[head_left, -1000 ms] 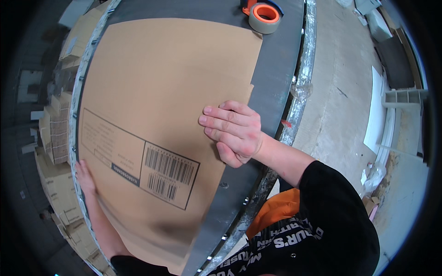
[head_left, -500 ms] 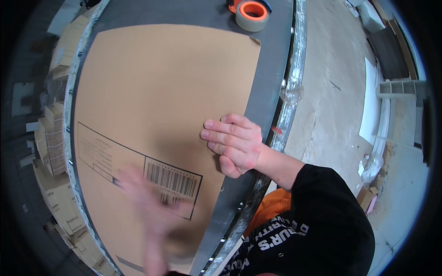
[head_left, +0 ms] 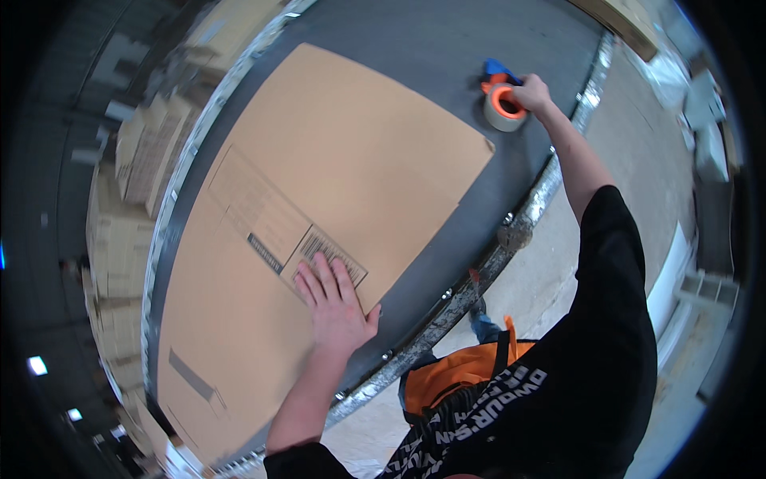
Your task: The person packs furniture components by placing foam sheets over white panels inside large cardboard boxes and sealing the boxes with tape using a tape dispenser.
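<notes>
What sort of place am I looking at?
Probably a warehouse packing area: a large cardboard piece lies on a dark worktable, a tape dispenser is at the right hand, and boxes stand stacked beyond.

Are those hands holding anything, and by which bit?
The right hand grips the tape dispenser at its right side, beside the roll; the hand hides exactly which part. The left hand holds nothing, spread on the cardboard.

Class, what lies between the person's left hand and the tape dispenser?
In the head view, between the left hand and the tape dispenser: brown cardboard, then a narrow strip of dark tabletop.
</notes>
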A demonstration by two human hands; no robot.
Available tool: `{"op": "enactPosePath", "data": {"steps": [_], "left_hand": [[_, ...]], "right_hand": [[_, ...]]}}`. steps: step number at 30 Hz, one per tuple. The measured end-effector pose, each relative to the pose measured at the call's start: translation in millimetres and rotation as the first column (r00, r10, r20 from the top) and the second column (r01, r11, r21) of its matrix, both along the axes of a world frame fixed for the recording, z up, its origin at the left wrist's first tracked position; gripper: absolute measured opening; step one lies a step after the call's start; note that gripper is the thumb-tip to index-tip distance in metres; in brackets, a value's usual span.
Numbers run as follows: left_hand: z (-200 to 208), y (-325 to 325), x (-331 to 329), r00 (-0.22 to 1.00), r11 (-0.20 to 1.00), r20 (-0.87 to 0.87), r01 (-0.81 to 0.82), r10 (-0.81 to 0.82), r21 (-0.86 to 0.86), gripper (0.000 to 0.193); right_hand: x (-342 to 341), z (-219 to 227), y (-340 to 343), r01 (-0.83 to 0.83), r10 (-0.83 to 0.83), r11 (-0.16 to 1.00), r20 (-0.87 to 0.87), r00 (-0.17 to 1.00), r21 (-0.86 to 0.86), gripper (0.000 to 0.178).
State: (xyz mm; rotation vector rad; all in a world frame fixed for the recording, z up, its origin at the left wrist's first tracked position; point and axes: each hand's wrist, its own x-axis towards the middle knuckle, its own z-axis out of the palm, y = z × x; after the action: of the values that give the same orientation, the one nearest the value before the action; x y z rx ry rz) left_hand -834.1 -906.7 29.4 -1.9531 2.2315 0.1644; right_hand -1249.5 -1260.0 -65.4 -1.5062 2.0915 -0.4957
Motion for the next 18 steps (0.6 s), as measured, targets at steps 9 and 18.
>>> {"op": "enactPosePath", "data": {"steps": [9,18], "left_hand": [[-4.8,8.7,-0.6,0.998,0.996,-0.008,-0.064,0.063,-0.057,0.109],[-3.1,-1.6,-9.6,0.997,0.993,0.015,-0.075,0.077,-0.091,0.107]], "right_hand": [[42.8,89.6,194.1,0.228,0.175,0.934,0.908,0.381,-0.276,0.057],[269.0,202.0,189.1,-0.894,0.813,0.448,-0.428,0.394,0.029,0.037]]}}
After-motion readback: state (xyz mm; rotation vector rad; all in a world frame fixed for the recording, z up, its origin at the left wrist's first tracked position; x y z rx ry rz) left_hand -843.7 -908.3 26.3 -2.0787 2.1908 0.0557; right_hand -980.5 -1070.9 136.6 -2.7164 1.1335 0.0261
